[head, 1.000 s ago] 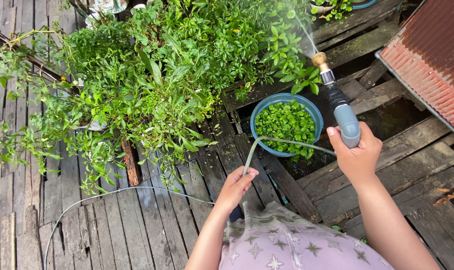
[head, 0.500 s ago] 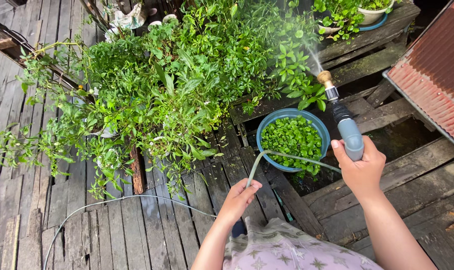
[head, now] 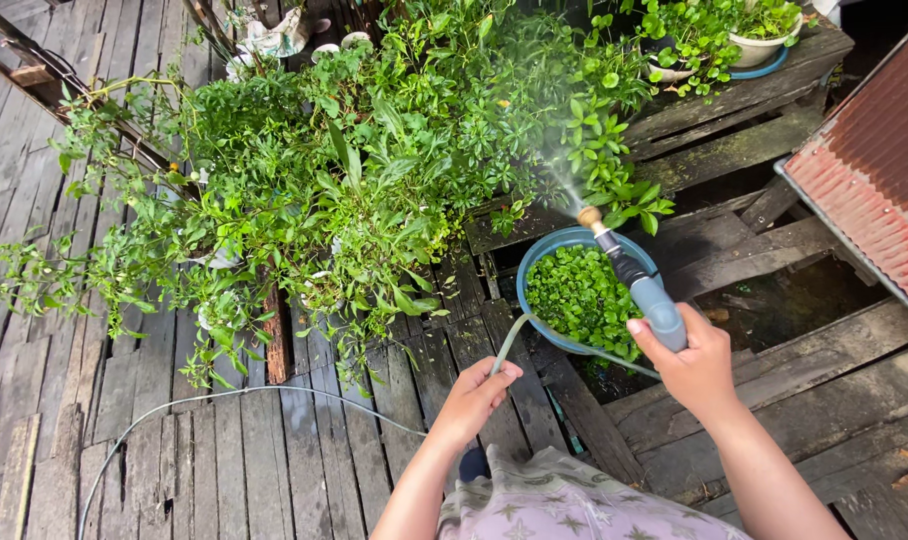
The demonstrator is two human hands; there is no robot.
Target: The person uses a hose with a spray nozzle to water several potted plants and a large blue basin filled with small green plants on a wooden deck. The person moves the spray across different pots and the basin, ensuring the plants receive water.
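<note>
My right hand [head: 691, 363] grips a grey-blue hose spray nozzle [head: 639, 283] with a brass tip, pointed up and left; a fine spray of water leaves it toward the leafy green potted plants [head: 374, 170]. My left hand [head: 477, 392] is closed around the thin pale hose [head: 509, 340], which curves from that hand across to the nozzle. Just below the nozzle sits a round blue basin [head: 536, 262] filled with small green floating leaves.
Weathered wooden deck planks [head: 224, 450] run underfoot, wet and dark near the basin. More hose [head: 174, 410] loops over the deck at lower left. A rusty red corrugated sheet [head: 874, 170] lies at right. White pots with plants [head: 754, 45] stand on a plank shelf at top right.
The view has shifted so the plants and basin sit lower and further right. My right hand has swung the nozzle leftward, and the spray now falls on the plants' middle.
</note>
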